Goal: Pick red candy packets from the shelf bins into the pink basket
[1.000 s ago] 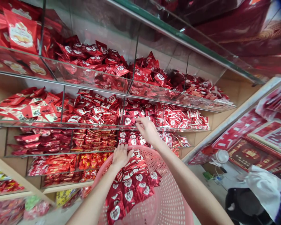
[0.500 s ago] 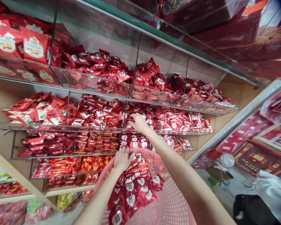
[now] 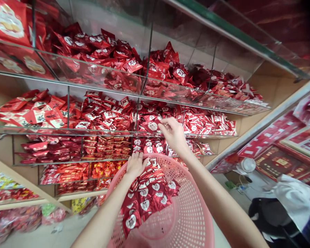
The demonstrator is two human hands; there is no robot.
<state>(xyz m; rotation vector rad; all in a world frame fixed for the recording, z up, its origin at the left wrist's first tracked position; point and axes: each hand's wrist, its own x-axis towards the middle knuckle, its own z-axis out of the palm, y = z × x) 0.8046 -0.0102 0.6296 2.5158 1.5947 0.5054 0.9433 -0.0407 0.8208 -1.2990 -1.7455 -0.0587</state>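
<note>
Right hand (image 3: 173, 135) farther right along glass shelf (image 3: 209, 135)

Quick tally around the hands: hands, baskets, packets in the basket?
Hands: 2, left hand and right hand
Pink plastic basket: 1
Red heart-print packets in the basket: too piled up to count, left out of the total
Total: 3

Your basket (image 3: 193, 220) is matt pink perforated plastic; the sachets (image 3: 146, 199) inside it are glossy red foil, and the shelves (image 3: 93, 77) above it are smooth, shiny clear glass.
</note>
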